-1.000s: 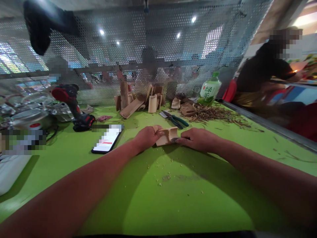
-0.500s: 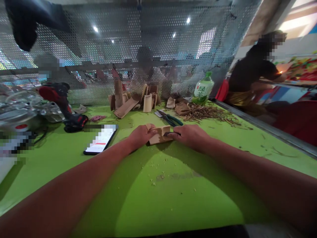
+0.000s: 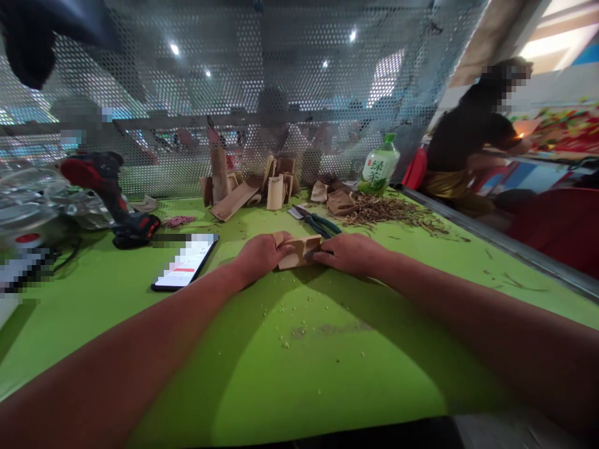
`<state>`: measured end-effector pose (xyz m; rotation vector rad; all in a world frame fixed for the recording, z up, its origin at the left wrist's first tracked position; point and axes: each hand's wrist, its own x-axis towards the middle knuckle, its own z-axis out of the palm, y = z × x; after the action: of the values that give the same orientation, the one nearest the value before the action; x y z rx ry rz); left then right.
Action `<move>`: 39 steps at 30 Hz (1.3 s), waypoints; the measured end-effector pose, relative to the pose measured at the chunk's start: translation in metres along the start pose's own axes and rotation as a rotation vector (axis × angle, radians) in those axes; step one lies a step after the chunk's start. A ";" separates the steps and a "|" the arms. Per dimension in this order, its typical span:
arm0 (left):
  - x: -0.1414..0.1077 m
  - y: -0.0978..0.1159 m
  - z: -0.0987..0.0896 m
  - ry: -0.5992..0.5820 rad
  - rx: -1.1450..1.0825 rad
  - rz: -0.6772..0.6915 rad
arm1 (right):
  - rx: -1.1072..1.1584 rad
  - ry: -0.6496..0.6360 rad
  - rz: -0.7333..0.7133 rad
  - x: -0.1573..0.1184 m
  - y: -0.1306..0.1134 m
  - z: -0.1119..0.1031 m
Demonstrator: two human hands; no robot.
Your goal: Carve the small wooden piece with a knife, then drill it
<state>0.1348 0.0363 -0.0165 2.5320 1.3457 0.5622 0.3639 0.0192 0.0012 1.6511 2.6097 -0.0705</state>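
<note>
My left hand [image 3: 262, 257] is closed on the left end of a pale piece of split bamboo [image 3: 299, 254], held low over the green table. My right hand [image 3: 353, 252] is closed round a small carving knife [image 3: 311, 255]; its handle is hidden in my fingers. The short dark blade rests against the bamboo's right part. Just behind my right hand lies a pair of green-handled pliers [image 3: 318, 222]. Pale crumbs and shavings [image 3: 286, 344] are scattered on the table in front of the bamboo.
A phone [image 3: 185, 265] and a cordless drill [image 3: 105, 193] are on the left. More bamboo pieces [image 3: 236, 198] stand along the perforated metal screen [image 3: 187, 93]. A green-capped bottle [image 3: 380, 165] and dry stalks [image 3: 388, 212] are behind right. A person [image 3: 477, 118] sits beyond the table edge.
The knife blade has shifted slightly left along the bamboo with my right hand. My left hand keeps its grip. The whole view has drifted a little.
</note>
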 end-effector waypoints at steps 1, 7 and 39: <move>0.000 0.000 0.000 0.001 0.003 0.001 | -0.008 -0.012 -0.014 0.000 0.000 -0.001; 0.002 -0.003 0.001 0.005 -0.025 0.006 | 0.001 0.034 -0.036 -0.010 -0.006 -0.001; 0.000 0.000 0.000 0.001 0.014 0.017 | -0.030 0.023 0.039 -0.006 -0.011 0.000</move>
<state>0.1350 0.0362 -0.0168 2.5569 1.3336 0.5591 0.3562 0.0094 0.0012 1.7021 2.5814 -0.0108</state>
